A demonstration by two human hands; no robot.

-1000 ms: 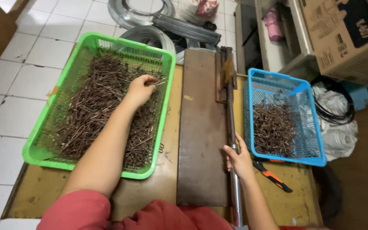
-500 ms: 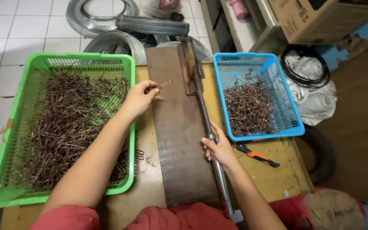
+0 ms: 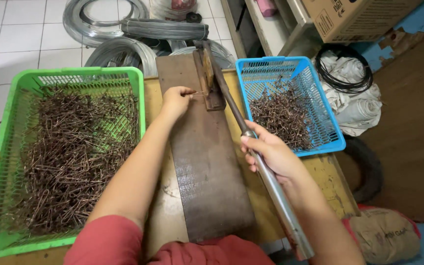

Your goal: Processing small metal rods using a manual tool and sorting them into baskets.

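Observation:
My left hand pinches a thin bent wire piece and holds its tip against the block at the hinge of a lever cutter. The cutter's dark metal base plate lies lengthwise on the wooden table. My right hand is wrapped around the cutter's long steel lever handle, which is raised at a slant. A green basket on the left holds a heap of rusty wire pieces. On the right, a blue basket holds a smaller heap of them.
Coils of grey wire lie on the tiled floor beyond the table. A cardboard box sits on a shelf at the top right, with a black cable coil on white cloth below. A tan sack lies at the lower right.
My left hand left the green basket with a wire piece and carried it to the cutter's hinge. My right hand kept its grip while the lever handle rose. The view shifted right.

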